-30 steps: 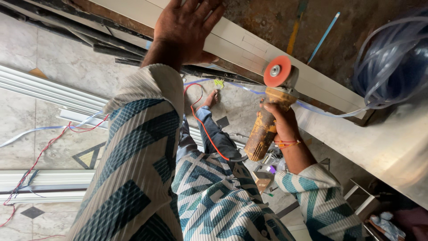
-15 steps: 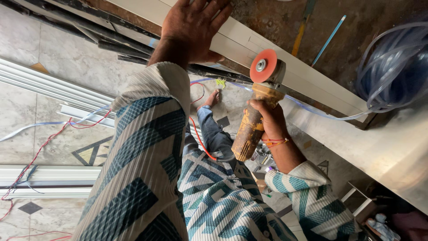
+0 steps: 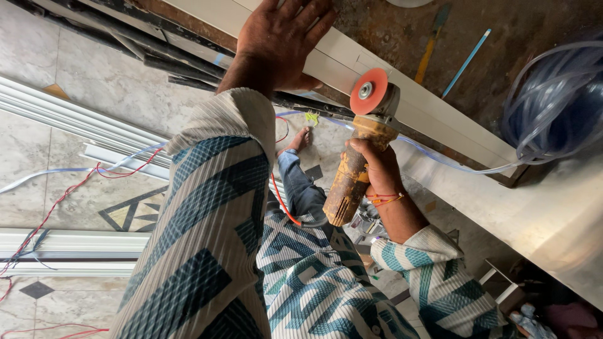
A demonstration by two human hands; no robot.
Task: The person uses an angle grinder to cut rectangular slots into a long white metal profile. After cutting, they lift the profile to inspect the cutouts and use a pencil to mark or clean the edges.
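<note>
Here the right hand is gripping a grinder, fingers wrapped tight around its rusty yellow-brown body. The grinder is pointing up toward a pale profile, a long cream bar that is running diagonally across a rough brown bench. Its orange disc is standing edge-on just at the near side of the profile; whether it is touching the bar cannot be told. A black cord is hanging from the grinder's lower end, with a red wire running beside it.

The left hand is lying flat on the profile, up the bar from the disc, fingers spread wide and pressing down, holding nothing.

Beyond the profile, a yellow-handled tool and a thin blue rod are lying on the bench. At the profile's lower end a coil of clear tubing is sitting, and one strand of it is trailing along under the bar. Below the profile, on the tiled floor, white rails and red wires are lying. The person's bare foot is showing on the floor, just under the profile near the disc.
</note>
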